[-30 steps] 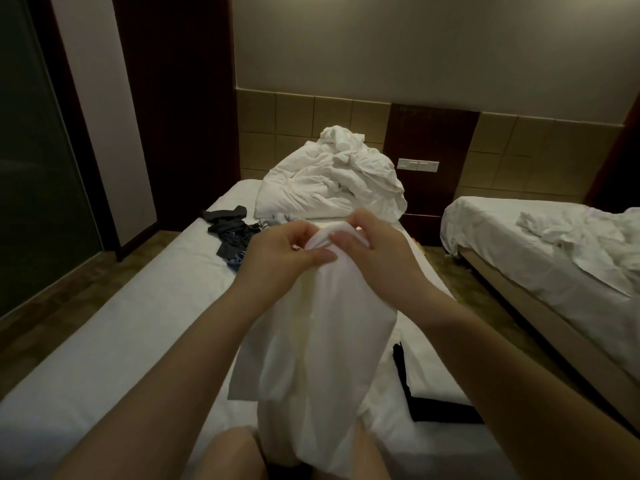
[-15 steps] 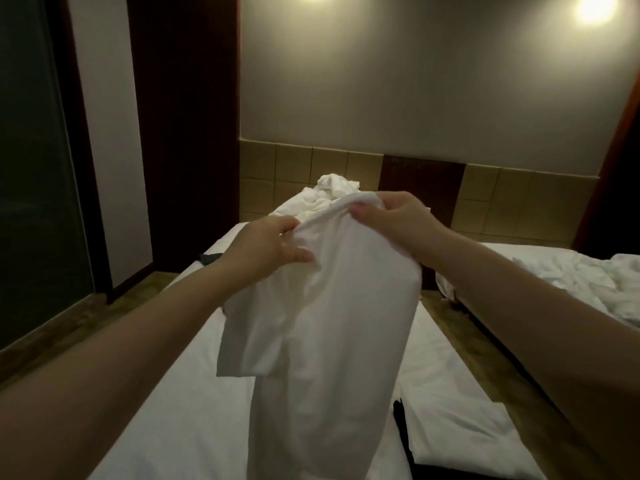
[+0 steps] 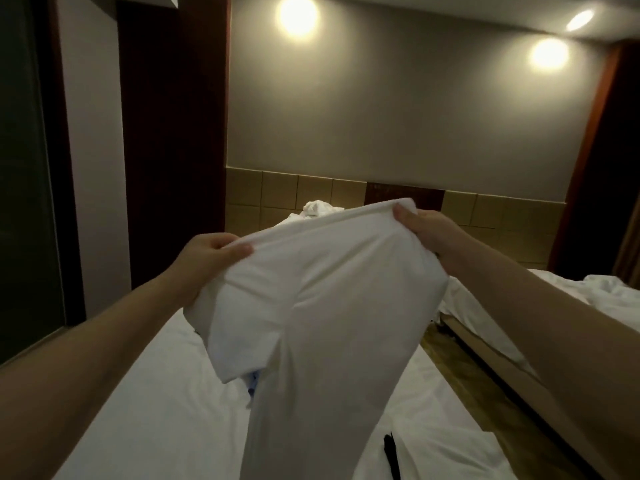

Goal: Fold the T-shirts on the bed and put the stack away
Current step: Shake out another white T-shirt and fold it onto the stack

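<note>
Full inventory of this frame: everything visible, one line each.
T-shirt: one, white, held up over the near bed.
near bed: one, white sheet, below the shirt.
bedding heap: one, white, far end of the near bed, mostly hidden.
blue cloth: one scrap, blue, under the shirt's sleeve; cannot tell what it is.
black item: one, black, on the near bed, lower right.
second bed: one, white, far right.
lights: three, warm white, top of frame.
left hand: grips the shirt's top edge, left end.
right hand: grips the top edge, right end.
</note>
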